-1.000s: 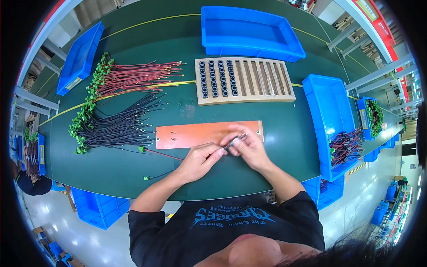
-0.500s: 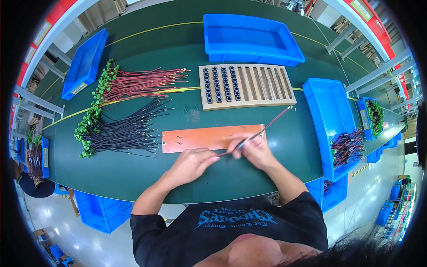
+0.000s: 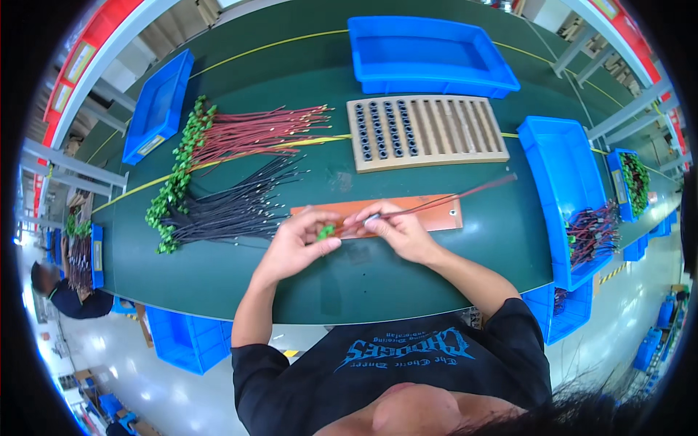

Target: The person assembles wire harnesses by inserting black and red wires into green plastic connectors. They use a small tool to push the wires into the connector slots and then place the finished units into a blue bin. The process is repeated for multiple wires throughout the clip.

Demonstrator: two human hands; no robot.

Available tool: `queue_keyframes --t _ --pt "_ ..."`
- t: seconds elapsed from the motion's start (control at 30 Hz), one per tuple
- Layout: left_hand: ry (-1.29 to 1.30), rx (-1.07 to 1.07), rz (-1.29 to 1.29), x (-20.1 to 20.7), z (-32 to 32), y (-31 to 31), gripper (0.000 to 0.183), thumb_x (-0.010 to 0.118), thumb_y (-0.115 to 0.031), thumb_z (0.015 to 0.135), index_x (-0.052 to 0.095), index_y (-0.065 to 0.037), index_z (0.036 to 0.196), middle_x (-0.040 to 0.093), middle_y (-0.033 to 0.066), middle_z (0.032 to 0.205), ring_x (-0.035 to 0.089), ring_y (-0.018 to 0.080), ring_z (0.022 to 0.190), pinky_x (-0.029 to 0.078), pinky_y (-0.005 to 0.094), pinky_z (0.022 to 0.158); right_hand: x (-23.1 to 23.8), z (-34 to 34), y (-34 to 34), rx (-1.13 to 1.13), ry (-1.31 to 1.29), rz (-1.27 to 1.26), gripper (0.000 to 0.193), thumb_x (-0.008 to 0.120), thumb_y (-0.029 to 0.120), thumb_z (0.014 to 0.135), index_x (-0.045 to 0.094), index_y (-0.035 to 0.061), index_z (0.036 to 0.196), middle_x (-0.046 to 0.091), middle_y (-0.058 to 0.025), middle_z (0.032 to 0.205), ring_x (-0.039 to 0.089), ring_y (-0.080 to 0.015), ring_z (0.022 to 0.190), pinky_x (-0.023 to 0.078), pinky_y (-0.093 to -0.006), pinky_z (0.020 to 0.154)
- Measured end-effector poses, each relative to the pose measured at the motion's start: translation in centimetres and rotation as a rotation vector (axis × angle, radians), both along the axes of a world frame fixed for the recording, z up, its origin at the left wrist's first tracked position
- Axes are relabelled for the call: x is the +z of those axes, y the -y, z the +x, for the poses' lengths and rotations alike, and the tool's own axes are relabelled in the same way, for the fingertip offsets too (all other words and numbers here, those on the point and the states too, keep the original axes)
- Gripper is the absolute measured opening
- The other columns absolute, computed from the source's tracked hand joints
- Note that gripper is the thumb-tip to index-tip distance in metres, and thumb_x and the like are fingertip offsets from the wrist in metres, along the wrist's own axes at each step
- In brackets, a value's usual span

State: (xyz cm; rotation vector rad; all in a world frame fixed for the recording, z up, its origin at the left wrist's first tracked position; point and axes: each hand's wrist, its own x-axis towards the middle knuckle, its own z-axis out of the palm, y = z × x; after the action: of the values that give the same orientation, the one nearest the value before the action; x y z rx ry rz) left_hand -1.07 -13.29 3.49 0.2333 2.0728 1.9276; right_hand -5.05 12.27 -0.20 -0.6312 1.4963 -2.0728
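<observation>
A red and black wire pair [image 3: 465,193] runs from between my hands toward the upper right, its far end blurred. My left hand [image 3: 291,243] is closed round the green connector [image 3: 325,232] at the near end of the wires. My right hand [image 3: 401,234] pinches the wires, with a small dark sleeve-like piece [image 3: 373,217] at its fingertips, partly hidden. Beneath both hands lies an orange board [image 3: 442,212], flat on the green table. To the left are red wires [image 3: 254,132] and black wires [image 3: 225,207], most with green connectors at their left ends.
Beyond the board stands a slotted wooden rack [image 3: 465,161], its left columns holding black rings [image 3: 378,131]. Blue trays stand behind [image 3: 429,86], at left [image 3: 156,109] and at right [image 3: 549,145]; the right one holds finished-looking wire bundles [image 3: 592,232]. Another person [image 3: 65,291] is at far left.
My hands have come closer together, and a green connector now shows at my left hand. The wires' far end swung down and right relative to the rack. The whole view shifted slightly.
</observation>
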Motion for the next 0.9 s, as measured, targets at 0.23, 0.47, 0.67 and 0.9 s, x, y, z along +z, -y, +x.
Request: queue_keyframes --t 0.23,0.47,0.67,0.9 --pt "-0.034 0.077 0.19 -2.3 -0.5 2.6 0.025 0.068 0.007 0.094 0.067 0.004 0.119 0.065 0.0119 0.116 0.068 0.019 0.104 0.06 0.0336 0.092 -1.7 0.1 1.7 -0.044 0.093 -0.022 0.022 0.051 0.011 0.109 0.059 -0.001 0.127 0.067 -0.0155 0.132 0.065 -0.0219 0.123 0.055 -0.0358 0.103" --pt "-0.07 0.139 0.134 -1.8 -0.8 2.8 0.021 0.071 0.012 0.09 0.072 0.005 0.11 0.065 0.0127 0.116 0.068 0.0193 0.104 0.061 0.0329 0.093 -1.5 0.0 1.8 -0.041 0.131 -0.082 0.023 0.053 0.008 0.108 0.057 -0.0024 0.128 0.063 -0.018 0.137 0.066 -0.0243 0.123 0.057 -0.0358 0.102" --pt "-0.048 0.182 0.074 -2.1 -1.3 3.3 0.022 0.071 0.014 0.088 0.074 0.005 0.109 0.066 0.0129 0.117 0.07 0.0183 0.102 0.062 0.031 0.091 -1.6 0.0 1.9 -0.084 0.118 -0.064 0.023 0.055 0.008 0.108 0.058 -0.0006 0.128 0.064 -0.0152 0.138 0.066 -0.0217 0.123 0.058 -0.0333 0.098" --pt "-0.064 0.26 -0.131 -3.0 -1.6 4.2 0.023 0.072 0.011 0.089 0.074 0.004 0.111 0.07 0.009 0.107 0.071 0.0155 0.101 0.059 0.0277 0.089 -1.7 -0.1 1.9 -0.097 0.095 -0.028 0.022 0.057 0.008 0.107 0.06 0.0 0.127 0.065 -0.0137 0.137 0.066 -0.0177 0.118 0.058 -0.0316 0.096"
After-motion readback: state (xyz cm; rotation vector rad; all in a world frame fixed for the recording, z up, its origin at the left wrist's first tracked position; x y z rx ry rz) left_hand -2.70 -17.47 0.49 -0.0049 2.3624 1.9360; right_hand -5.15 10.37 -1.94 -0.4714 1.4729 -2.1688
